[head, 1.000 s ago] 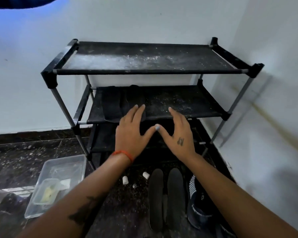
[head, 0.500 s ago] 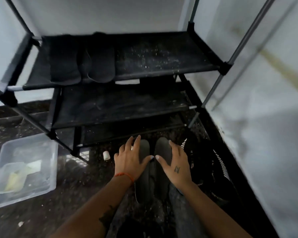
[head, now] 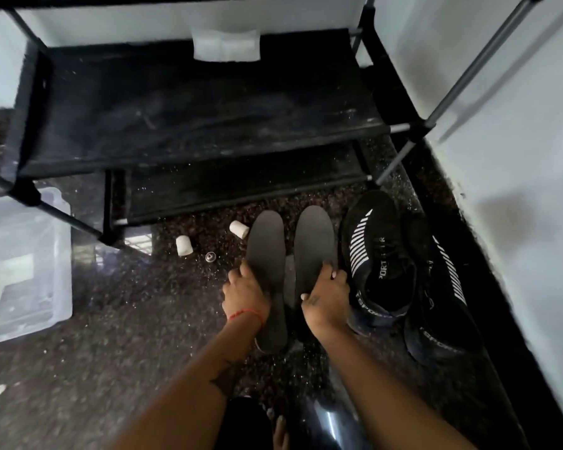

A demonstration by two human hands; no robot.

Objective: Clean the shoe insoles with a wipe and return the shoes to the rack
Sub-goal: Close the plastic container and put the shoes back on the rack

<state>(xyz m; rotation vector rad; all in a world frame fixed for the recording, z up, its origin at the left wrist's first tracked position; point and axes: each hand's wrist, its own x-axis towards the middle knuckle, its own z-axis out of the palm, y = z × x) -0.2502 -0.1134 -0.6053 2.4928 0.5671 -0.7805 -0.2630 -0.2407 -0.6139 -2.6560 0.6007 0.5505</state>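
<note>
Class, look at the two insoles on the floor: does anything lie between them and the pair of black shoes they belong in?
Nothing visible does. The left hand grips the left insole, the right hand the right insole. The black shoes lie immediately right of them, openings up, only bare floor between.

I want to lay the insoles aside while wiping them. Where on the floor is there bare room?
Free: the dark floor between the clear plastic bin and the left hand. Crowded: the two white caps ahead, and the black shoes filling the strip to the wall beside the right hand.
</note>
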